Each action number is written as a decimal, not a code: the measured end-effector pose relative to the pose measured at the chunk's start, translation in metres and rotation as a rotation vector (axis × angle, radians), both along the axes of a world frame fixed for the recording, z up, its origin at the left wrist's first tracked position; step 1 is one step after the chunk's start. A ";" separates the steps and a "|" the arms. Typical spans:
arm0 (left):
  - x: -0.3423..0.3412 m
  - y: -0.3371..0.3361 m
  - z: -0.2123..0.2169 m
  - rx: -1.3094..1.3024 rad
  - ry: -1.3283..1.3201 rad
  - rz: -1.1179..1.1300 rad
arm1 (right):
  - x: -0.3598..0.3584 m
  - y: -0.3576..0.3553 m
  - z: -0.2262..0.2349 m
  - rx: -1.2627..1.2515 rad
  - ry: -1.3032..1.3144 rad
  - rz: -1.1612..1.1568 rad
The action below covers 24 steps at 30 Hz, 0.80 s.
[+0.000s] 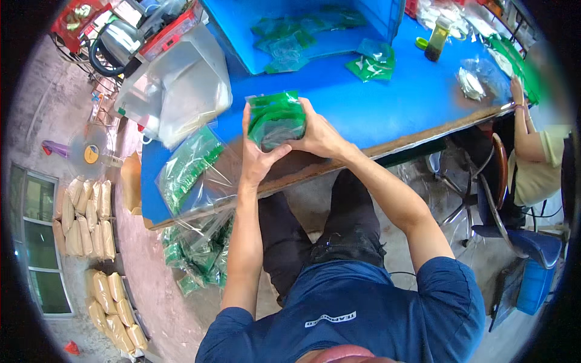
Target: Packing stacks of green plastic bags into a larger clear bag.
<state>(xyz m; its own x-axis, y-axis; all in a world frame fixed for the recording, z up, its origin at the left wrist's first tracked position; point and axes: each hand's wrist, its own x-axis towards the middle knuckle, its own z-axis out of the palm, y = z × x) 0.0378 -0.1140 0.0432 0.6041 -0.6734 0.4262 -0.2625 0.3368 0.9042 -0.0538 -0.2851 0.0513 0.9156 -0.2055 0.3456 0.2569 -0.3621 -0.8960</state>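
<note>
A stack of green-and-clear plastic packets [276,116] was gripped from both sides by the left hand [256,158] and the right hand [321,137] at the near edge of the blue table [375,115], beside a clear bag of green packets [219,186].

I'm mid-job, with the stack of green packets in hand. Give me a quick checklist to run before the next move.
1. Both hands on the stack: ok. Left hand and right hand hold the green packet stack from either side.
2. Stack held above the blue table: cannot tell; height, or contact, is unclear from overhead.
3. Blue bin open toward the person: ok.
4. Clear bag set back from the table's edge: not ok, it reaches the edge.
5. Co-worker's hand away from the stack: ok, far right.
6. Packet count: cannot tell; they overlap.
</note>
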 end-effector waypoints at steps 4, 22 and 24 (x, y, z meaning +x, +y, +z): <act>0.015 0.006 -0.027 0.110 0.043 0.000 | 0.003 -0.021 -0.041 -0.195 -0.009 0.062; 0.011 0.007 -0.030 0.329 -0.077 0.100 | 0.006 -0.024 -0.032 -0.354 0.184 0.212; 0.007 0.005 -0.029 0.229 -0.005 0.095 | 0.015 -0.052 -0.016 -0.251 0.166 0.306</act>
